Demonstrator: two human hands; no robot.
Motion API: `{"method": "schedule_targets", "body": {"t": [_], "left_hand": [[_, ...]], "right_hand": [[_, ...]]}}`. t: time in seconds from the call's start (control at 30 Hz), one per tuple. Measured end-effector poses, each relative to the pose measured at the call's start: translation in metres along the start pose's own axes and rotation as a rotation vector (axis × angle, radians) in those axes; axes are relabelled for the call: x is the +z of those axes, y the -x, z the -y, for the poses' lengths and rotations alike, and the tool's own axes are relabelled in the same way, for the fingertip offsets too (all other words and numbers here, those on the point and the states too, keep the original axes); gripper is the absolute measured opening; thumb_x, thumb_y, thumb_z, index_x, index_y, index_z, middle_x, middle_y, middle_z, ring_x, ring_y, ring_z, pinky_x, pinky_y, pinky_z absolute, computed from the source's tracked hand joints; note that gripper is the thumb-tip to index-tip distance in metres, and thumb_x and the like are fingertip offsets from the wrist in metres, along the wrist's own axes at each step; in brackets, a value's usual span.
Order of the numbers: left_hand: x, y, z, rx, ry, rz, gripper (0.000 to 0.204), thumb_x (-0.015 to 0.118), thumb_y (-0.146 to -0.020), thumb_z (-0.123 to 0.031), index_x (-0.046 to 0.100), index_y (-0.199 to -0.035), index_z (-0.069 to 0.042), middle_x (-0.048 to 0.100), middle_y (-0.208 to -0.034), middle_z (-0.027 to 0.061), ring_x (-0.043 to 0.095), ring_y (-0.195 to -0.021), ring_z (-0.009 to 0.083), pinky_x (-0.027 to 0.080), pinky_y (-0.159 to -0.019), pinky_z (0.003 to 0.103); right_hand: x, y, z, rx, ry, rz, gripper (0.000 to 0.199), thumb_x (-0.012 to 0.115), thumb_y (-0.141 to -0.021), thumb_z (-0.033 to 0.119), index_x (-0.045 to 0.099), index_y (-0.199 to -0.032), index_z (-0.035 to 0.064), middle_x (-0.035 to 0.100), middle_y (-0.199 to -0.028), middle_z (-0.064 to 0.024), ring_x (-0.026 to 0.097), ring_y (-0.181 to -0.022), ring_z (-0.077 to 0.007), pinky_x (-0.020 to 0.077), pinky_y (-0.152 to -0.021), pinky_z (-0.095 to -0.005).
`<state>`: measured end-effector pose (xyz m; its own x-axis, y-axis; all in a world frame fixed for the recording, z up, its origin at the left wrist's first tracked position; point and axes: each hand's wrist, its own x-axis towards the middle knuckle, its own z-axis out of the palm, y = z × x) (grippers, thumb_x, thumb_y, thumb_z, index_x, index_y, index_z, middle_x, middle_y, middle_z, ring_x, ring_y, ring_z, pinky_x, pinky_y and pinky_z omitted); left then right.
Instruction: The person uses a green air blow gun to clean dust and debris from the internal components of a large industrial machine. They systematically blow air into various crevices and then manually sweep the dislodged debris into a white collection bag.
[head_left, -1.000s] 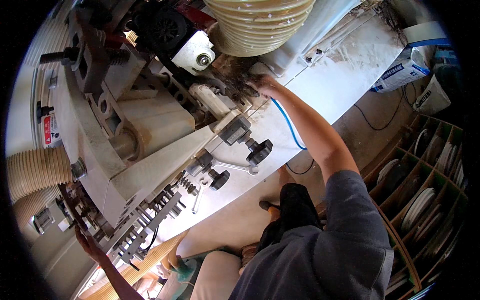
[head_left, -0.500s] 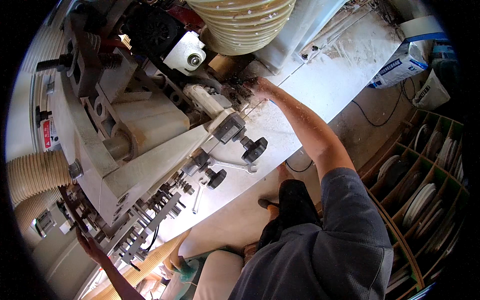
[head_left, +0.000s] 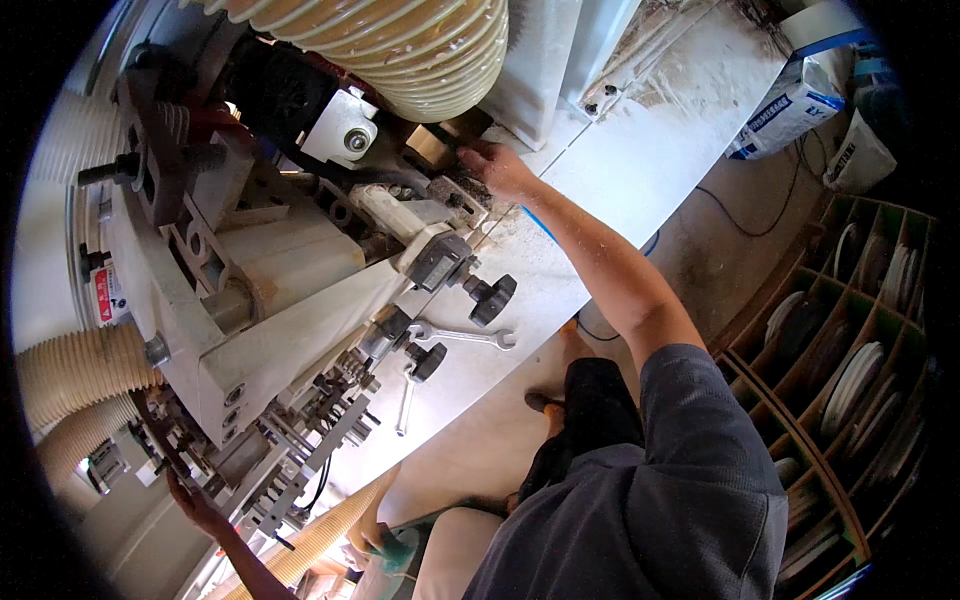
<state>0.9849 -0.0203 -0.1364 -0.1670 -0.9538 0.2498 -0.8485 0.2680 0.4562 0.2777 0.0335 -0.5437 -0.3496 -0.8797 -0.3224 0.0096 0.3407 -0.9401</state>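
Note:
My right hand (head_left: 500, 170) reaches into the machine, beside a tan block (head_left: 430, 147) and a dusty metal bracket (head_left: 458, 200). Its fingers are curled; what they hold, if anything, is hidden. A thin blue hose (head_left: 538, 222) shows along the underside of my right forearm. At the lower left, my left hand (head_left: 197, 507) is against the lower edge of the machine (head_left: 290, 335), its fingers stretched out and holding nothing visible.
Two wrenches, an open-end one (head_left: 465, 335) and a smaller one (head_left: 405, 405), lie near black knobs (head_left: 490, 298). A ribbed duct (head_left: 420, 50) hangs above. A compartmented rack (head_left: 815, 450) of discs stands right. Bags (head_left: 790, 120) and a cable (head_left: 750, 232) are on the floor.
My right hand has shifted slightly left and up in view, and more of the blue hose shows. Less dust lies around the bracket. My left hand stays by the machine's lower edge.

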Motion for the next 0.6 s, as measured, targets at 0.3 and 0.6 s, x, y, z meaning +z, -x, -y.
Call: {"method": "schedule_targets", "body": {"t": [0.3, 0.6], "left_hand": [[0.016, -0.005, -0.030, -0.025, -0.008, 0.006, 0.051, 0.047, -0.091, -0.012, 0.037, -0.140, -0.003, 0.038, -0.144, 0.0099, 0.030, -0.136, 0.0235, 0.018, -0.112, 0.037], [0.019, -0.002, -0.028, 0.033, -0.015, 0.004, 0.052, 0.049, -0.093, -0.025, 0.038, -0.138, -0.001, 0.040, -0.142, 0.0115, 0.032, -0.134, 0.0248, 0.017, -0.112, 0.038]], "right_hand": [[0.002, 0.028, 0.034, 0.036, 0.248, 0.047, 0.043, 0.053, -0.092, 0.041, 0.064, -0.108, 0.0018, 0.064, -0.102, -0.0245, 0.061, -0.097, -0.0389, 0.0468, -0.083, -0.0423], [-0.007, 0.076, 0.065, -0.208, 0.287, 0.014, 0.045, 0.053, -0.092, 0.034, 0.049, -0.131, 0.0107, 0.064, -0.092, -0.0233, 0.061, -0.084, -0.0383, 0.0476, -0.073, -0.0465]]}}
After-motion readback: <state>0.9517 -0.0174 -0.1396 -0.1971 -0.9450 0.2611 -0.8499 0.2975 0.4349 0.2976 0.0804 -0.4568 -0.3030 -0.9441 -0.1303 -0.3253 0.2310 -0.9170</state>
